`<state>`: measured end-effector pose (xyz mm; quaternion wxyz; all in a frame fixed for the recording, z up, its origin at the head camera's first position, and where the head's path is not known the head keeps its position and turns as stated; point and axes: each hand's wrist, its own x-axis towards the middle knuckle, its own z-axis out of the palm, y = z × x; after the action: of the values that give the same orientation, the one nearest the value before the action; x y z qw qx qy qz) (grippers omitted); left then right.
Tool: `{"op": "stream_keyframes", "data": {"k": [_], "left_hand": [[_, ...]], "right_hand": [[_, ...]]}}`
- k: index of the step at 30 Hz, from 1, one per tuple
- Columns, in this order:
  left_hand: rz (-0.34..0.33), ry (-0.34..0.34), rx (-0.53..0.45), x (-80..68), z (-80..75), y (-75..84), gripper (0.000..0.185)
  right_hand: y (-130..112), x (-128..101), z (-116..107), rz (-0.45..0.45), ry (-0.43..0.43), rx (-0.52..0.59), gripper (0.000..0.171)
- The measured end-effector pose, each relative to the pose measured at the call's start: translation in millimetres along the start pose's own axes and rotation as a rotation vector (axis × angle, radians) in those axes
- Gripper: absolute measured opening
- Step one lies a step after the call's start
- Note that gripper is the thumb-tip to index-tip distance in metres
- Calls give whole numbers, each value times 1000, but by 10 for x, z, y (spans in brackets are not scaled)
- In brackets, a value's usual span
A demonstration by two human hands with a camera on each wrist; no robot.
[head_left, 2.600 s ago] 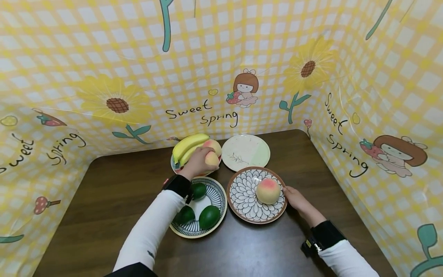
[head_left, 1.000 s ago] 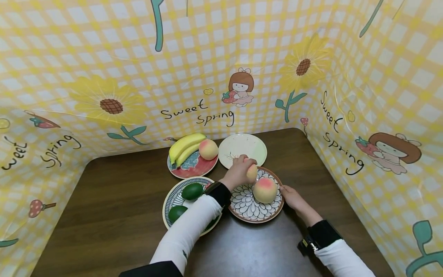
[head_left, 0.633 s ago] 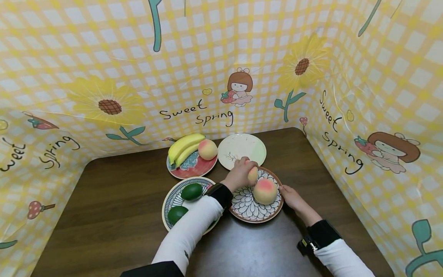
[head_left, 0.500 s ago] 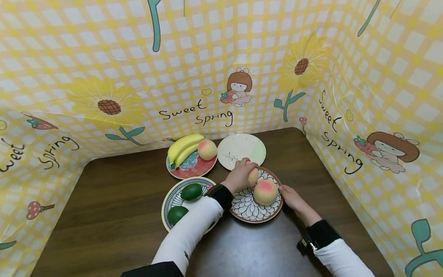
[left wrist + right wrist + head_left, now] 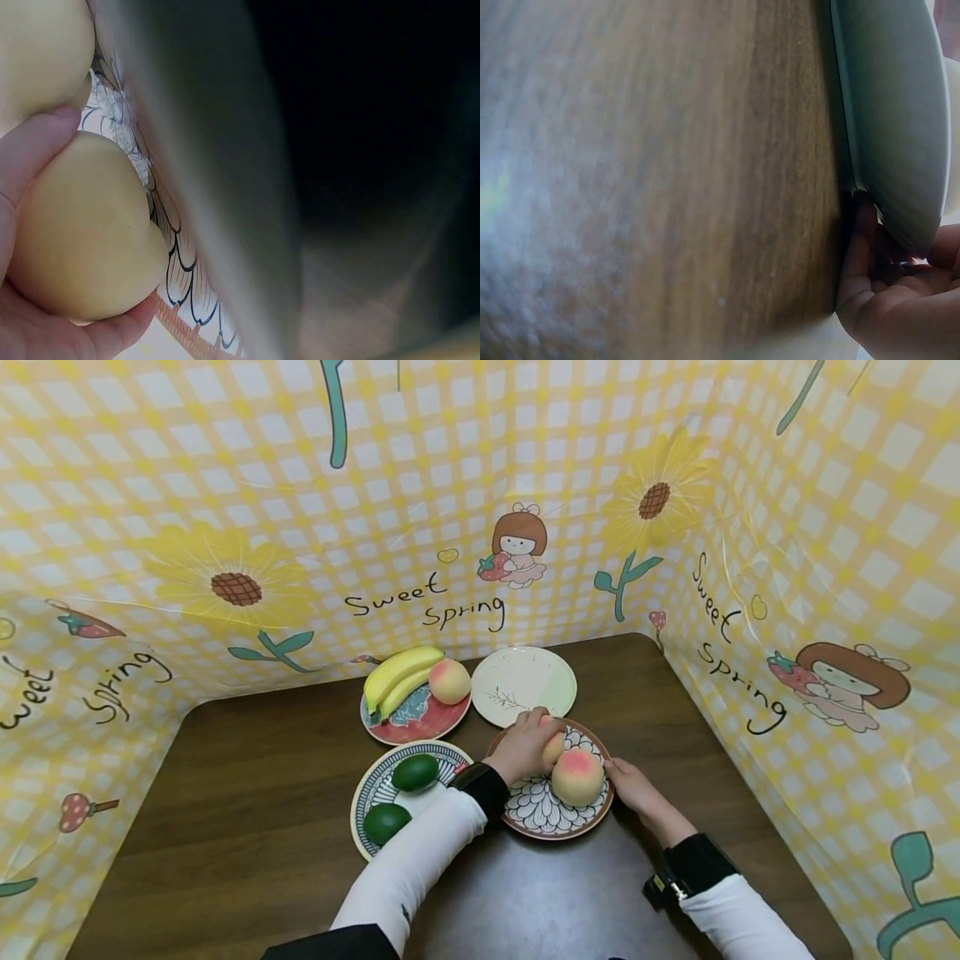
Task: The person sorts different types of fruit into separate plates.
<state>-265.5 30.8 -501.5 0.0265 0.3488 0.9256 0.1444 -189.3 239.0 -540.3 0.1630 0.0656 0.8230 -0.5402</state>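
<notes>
My left hand (image 5: 522,748) grips a peach (image 5: 553,748) low over the left part of a brown-rimmed plate with a black-and-white petal pattern (image 5: 543,814). In the left wrist view thumb and fingers curl round this peach (image 5: 86,232), right against a second one (image 5: 41,56). That other peach (image 5: 577,778) sits on the right part of the plate. My right hand (image 5: 637,789) pinches the plate's right rim. The right wrist view has its fingers (image 5: 862,247) under the plate's edge (image 5: 900,112). Whether the held peach touches the plate, I cannot tell.
Behind to the left, a red-and-blue plate (image 5: 438,724) bears bananas (image 5: 405,681) and a peach (image 5: 450,682). A pale green plate (image 5: 525,681) lies behind the petal plate. Dark green oval fruits (image 5: 415,773) lie on a striped-rim plate (image 5: 360,806), partly under my left arm.
My left hand has carried the peach from the red-and-blue plate rightward to the petal plate, then slightly lower, close beside the other peach. My right hand stays at the rim.
</notes>
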Motion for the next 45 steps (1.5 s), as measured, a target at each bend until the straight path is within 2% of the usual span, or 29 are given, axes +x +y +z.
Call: {"op": "stream_keyframes", "data": {"k": [10,13,14,17,20,21,31,35,39,45], "left_hand": [[-21,-45,-9,-13,39,4,62],[-7,-27,-5,-30,47,5,62],[13,-3,8,-21,104,-35,62],[28,13,33,-39,90,-25,65],[9,-12,49,-41,61,-4,71],[-12,-38,45,-58,-5,44,72],[-37,-112,68,-53,-60,7,84],[-23,-100,21,-112,-202,0,82],[-12,-66,-54,-190,-471,-39,84],[-88,-14,-108,-230,-860,-262,90]], "right_hand": [[3,5,-3,-26,13,9,48],[7,3,-2,-28,12,10,47],[8,4,-3,-28,12,9,47],[0,5,-5,-30,16,8,46],[-15,9,-9,-31,21,6,46],[-19,9,-10,-29,20,4,47],[4,-2,7,-21,7,-5,49],[20,0,15,-21,10,-5,49],[18,-8,13,-27,11,-4,48],[8,-18,1,-19,11,2,48]]}}
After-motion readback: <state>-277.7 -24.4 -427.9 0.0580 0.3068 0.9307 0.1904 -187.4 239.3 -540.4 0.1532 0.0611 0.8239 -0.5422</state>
